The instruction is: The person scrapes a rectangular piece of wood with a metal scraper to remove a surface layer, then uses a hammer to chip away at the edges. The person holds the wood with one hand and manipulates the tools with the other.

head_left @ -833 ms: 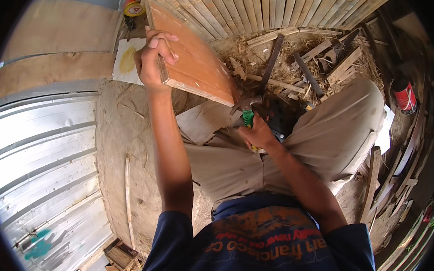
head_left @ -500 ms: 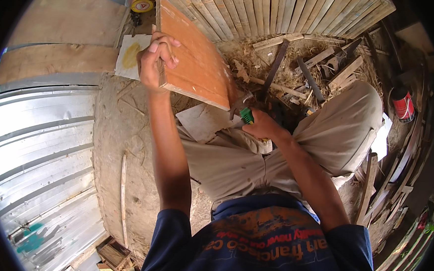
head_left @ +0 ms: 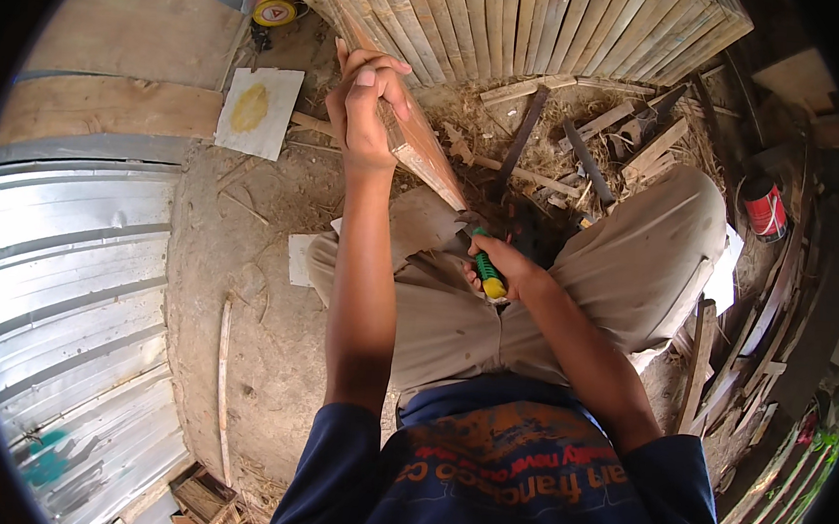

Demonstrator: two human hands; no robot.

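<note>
Left hand [head_left: 366, 110] outstretched, curled over panel [head_left: 428, 152], right hand [head_left: 510, 263] gripping handle [head_left: 485, 268]

Part of the wooden panel [head_left: 426, 152] is covered by the left hand [head_left: 367, 105]. The handle of the green-and-yellow tool [head_left: 489, 275] is partly hidden by the right hand [head_left: 508, 262], and its small, dim head cannot be made out clearly. The slatted wood [head_left: 539, 29] is cut off by the upper edge, the wooden box [head_left: 201, 498] by the lower. A pale sheet [head_left: 299, 260] is partly covered by the left trouser leg [head_left: 429, 335].
</note>
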